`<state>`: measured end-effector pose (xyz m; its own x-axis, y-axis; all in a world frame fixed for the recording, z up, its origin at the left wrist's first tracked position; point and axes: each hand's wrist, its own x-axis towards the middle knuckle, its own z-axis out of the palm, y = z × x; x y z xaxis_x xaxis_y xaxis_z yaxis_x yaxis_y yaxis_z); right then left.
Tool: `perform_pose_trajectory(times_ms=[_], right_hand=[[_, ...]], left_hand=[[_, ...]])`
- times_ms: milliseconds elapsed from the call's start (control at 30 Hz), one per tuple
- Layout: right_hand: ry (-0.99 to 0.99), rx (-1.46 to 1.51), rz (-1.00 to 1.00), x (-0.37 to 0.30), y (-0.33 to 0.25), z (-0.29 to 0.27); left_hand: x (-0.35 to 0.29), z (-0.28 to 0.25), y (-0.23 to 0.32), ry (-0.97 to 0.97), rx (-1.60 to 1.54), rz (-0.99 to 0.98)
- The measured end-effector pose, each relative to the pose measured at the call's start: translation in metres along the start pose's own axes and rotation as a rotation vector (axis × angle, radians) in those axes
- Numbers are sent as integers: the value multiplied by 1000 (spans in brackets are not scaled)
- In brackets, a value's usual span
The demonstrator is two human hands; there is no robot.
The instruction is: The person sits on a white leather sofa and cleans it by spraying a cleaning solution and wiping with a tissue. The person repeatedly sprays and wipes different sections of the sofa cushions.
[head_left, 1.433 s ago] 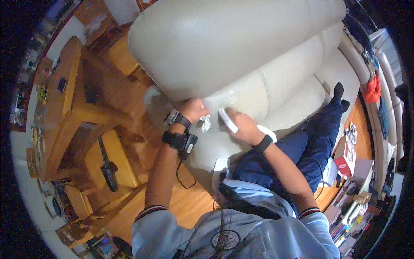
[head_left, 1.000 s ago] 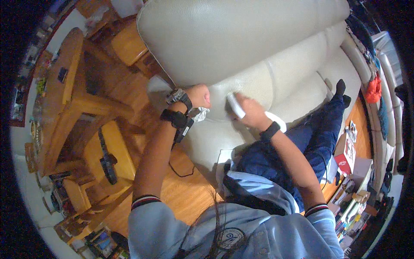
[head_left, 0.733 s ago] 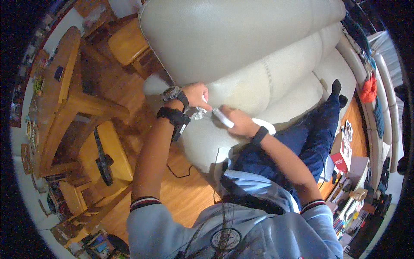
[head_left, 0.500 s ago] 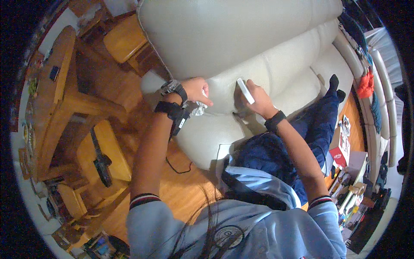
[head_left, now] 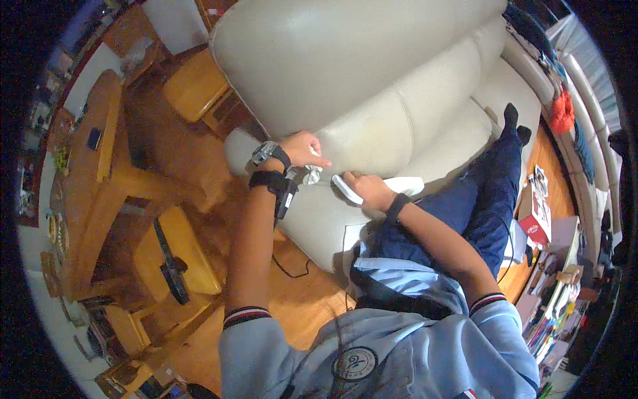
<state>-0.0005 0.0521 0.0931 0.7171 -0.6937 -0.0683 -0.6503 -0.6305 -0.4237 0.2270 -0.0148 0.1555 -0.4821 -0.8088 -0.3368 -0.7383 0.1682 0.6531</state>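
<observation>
My left hand (head_left: 302, 150) is closed over the sofa's near end, with a crumpled white tissue (head_left: 312, 175) hanging below its fingers. To its right, my right hand (head_left: 372, 191) grips a flat white bar-shaped object (head_left: 347, 189), low over the seat. Its exact kind does not show. A smooth white piece (head_left: 407, 185) sticks out behind that hand; I cannot tell whether it belongs to the same object. Under both hands lies the cream leather sofa (head_left: 359, 136), with a faint yellowish area on its cushion.
My outstretched legs (head_left: 458, 199) in dark trousers lie along the sofa's right side. Wooden chairs (head_left: 176, 256) and a wooden table (head_left: 100, 179) stand at the left. A thin black cable (head_left: 292, 274) runs over the floor. Books (head_left: 558, 299) and a red-white box (head_left: 533, 219) are at the right.
My right hand has come down and left across the cushion, bringing the white bar toward my left hand. My left hand keeps the tissue. The whole view has shifted slightly.
</observation>
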Motion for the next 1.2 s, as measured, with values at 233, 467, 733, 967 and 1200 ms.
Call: perform_pose_trajectory(times_ms=[233, 467, 733, 967, 1200], right_hand=[[229, 249, 54, 0, 24, -31], [456, 353, 216, 7, 75, -66], [274, 383, 141, 14, 37, -56], [578, 417, 372, 20, 85, -90], [382, 312, 257, 18, 56, -64]], left_hand=[[1, 3, -3, 13, 12, 4], [0, 3, -5, -54, -84, -29], [-4, -1, -2, -119, -139, -62], [-5, -1, -7, -185, -250, -188], [-6, -4, -1, -201, -203, -277]])
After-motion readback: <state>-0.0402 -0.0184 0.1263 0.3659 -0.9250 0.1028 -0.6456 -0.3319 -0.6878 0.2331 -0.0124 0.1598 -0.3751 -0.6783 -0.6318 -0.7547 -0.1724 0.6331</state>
